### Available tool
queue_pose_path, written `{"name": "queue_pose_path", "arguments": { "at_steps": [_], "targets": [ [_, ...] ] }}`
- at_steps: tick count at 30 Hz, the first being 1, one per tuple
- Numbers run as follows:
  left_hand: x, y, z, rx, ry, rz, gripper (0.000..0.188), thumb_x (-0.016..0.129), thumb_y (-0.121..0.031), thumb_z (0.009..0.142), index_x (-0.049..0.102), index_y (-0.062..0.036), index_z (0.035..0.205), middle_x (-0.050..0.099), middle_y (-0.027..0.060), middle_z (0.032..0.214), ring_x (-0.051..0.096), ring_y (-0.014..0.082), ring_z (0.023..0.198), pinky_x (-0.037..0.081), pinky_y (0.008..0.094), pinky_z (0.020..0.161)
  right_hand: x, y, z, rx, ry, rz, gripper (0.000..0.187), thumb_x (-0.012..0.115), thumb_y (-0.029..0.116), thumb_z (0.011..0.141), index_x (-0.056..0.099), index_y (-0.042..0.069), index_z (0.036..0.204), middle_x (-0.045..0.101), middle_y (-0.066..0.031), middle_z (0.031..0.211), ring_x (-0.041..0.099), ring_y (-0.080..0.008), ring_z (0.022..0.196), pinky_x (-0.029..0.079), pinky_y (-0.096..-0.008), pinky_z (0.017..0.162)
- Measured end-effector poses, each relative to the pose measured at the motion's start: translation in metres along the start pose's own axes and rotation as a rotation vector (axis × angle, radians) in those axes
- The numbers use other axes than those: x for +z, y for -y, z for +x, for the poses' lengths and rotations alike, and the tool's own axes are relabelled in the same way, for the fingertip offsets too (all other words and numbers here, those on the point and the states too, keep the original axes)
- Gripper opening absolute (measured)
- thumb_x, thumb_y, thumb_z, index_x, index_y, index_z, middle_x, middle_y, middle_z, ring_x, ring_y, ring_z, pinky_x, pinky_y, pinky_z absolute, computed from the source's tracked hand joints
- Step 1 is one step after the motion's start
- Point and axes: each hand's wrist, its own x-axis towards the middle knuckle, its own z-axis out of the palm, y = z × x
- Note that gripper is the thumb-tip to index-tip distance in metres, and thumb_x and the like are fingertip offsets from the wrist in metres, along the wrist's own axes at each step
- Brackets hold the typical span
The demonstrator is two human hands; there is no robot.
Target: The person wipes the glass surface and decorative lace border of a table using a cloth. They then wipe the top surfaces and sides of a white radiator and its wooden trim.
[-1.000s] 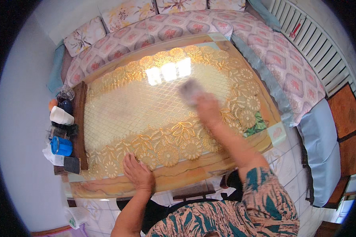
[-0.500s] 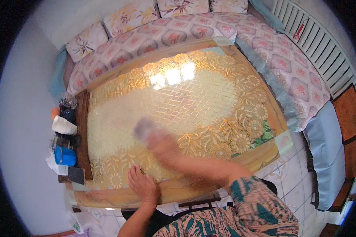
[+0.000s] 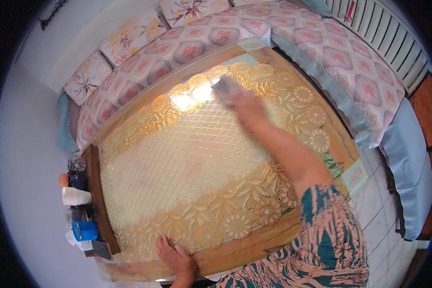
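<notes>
Our right hand (image 3: 247, 108), nearer, grips the grey cloth (image 3: 223, 89), jutting toward 10 o'clock; long axis unclear. Our left hand (image 3: 176, 260), 7 o'clock, fingers slightly spread on the table (image 3: 269, 241).

The cover (image 3: 182, 163) lay on the table (image 3: 273, 236); a mug (image 3: 85, 231) and cups (image 3: 77, 196) stood at its left end, a sofa (image 3: 189, 51) behind it, cushions (image 3: 134, 41) along the sofa's back.

Pale wall (image 3: 26, 144) on L, floral sofa (image 3: 189, 50) behind, flr (image 3: 378, 216) prob. tiled.
</notes>
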Motion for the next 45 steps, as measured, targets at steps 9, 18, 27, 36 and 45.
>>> {"name": "queue_pose_path", "arguments": {
  "at_steps": [9,18,27,36,45],
  "targets": [
    [0.001,-0.008,-0.001,0.073,-0.049,0.058,0.050,0.039,-0.026,0.095,0.037,0.0039,0.135,0.035,0.0258,0.142,0.032,0.0416,0.132,0.021,0.0504,0.110,-0.096,-0.152,-0.040,0.342,-0.070,-0.507,0.041,0.045,0.022,0.090,0.051,0.019,0.131,0.050,-0.0091,0.133,0.050,-0.0316,0.115,0.039,-0.0520,0.091],
    [0.003,-0.006,0.000,0.069,-0.089,0.069,0.046,0.042,-0.017,0.091,0.040,0.0029,0.133,0.038,0.0242,0.140,0.033,0.0406,0.131,0.023,0.0497,0.110,-0.042,0.072,-0.175,0.138,0.264,0.471,0.037,0.047,0.018,0.088,0.056,0.015,0.124,0.056,-0.0171,0.123,0.055,-0.0358,0.104,0.044,-0.0485,0.090],
    [0.015,0.008,0.003,0.092,-0.159,0.067,0.048,0.049,-0.015,0.086,0.042,0.0007,0.131,0.041,0.0211,0.139,0.036,0.0391,0.129,0.026,0.0488,0.109,-0.106,-0.048,-0.207,-0.085,-0.112,0.019,0.026,0.051,0.016,0.084,0.062,0.009,0.107,0.063,-0.0164,0.104,0.060,-0.0359,0.094,0.048,-0.0479,0.082],
    [0.020,0.003,-0.001,-0.010,-0.169,0.099,0.052,0.050,-0.016,0.086,0.040,-0.0045,0.136,0.038,0.0149,0.143,0.031,0.0350,0.133,0.023,0.0471,0.111,-0.171,-0.073,-0.312,0.457,-0.102,-0.590,0.042,0.051,0.019,0.086,0.055,0.013,0.127,0.054,-0.0091,0.131,0.050,-0.0301,0.115,0.039,-0.0511,0.093],
    [0.024,0.005,0.006,-0.013,-0.156,0.146,0.051,0.049,-0.017,0.086,0.041,-0.0062,0.135,0.039,0.0125,0.143,0.033,0.0344,0.132,0.025,0.0468,0.110,-0.100,0.111,-0.359,-0.509,0.024,0.156,0.033,0.053,0.012,0.084,0.059,0.012,0.117,0.056,-0.0113,0.123,0.054,-0.0352,0.109,0.042,-0.0492,0.089]
  ]
}}
